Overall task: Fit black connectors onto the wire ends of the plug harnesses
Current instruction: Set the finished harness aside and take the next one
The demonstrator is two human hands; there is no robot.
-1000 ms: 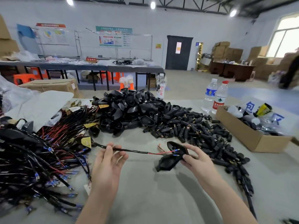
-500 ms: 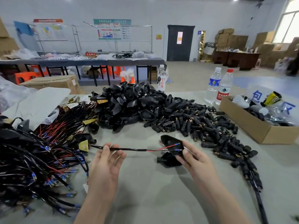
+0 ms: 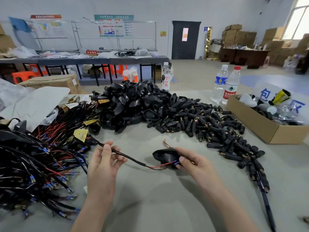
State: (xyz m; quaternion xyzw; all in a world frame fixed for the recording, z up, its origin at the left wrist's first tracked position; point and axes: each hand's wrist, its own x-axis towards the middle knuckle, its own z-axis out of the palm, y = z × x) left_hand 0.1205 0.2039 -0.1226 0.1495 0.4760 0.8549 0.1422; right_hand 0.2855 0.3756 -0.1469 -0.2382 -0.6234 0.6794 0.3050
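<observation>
Harness (image 3: 127, 156) spans between your hands, above the table (image 3: 150, 206). Its red and black wire ends (image 3: 174, 162), blue-tipped, meet the connector (image 3: 164, 154) at its near edge.

Right hand (image 3: 195, 164): fingers curled round the connector, thumb tip right at the wire ends.

Left hand (image 3: 103, 163): thumb and fingers pinch the harness sheath; cable runs back to a yellow tag (image 3: 81, 134).

Left of you, a tangled heap of harnesses (image 3: 33, 164). Beyond the hands, a pile of black shells (image 3: 133, 106); right of it, a spread of small barrel plugs (image 3: 209, 126). Cardboard box (image 3: 260, 126) far right. Two bottles (image 3: 231, 87) just behind its near corner.
</observation>
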